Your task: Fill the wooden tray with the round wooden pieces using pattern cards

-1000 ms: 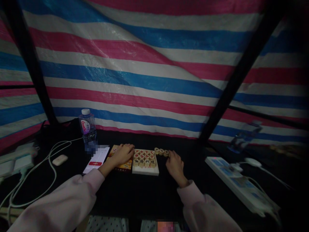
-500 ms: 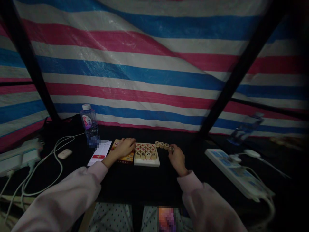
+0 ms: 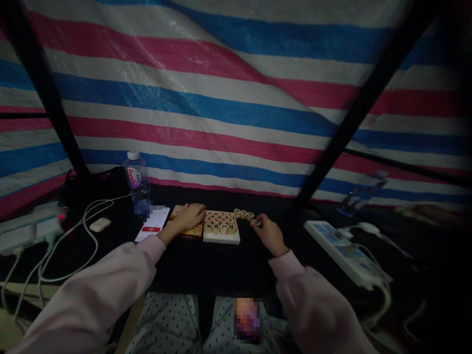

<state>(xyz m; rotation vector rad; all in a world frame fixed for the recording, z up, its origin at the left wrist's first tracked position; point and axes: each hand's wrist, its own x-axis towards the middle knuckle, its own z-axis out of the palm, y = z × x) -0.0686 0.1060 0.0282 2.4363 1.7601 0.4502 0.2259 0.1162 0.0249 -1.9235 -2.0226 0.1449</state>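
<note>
Since the earlier frame, the round piece [image 3: 254, 223] right of the white tray [image 3: 221, 240] is edging nearer it, the right hand [image 3: 272, 235] seemingly pinching it in dim light; left of the tray, the left hand [image 3: 187, 217] is resting unclenched on a printed box [image 3: 193, 232].

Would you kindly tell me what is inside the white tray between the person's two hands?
Rows of round game pieces, marked in red or black, sit in the white tray. Whatever lies beneath them is covered and cannot be seen.
</note>
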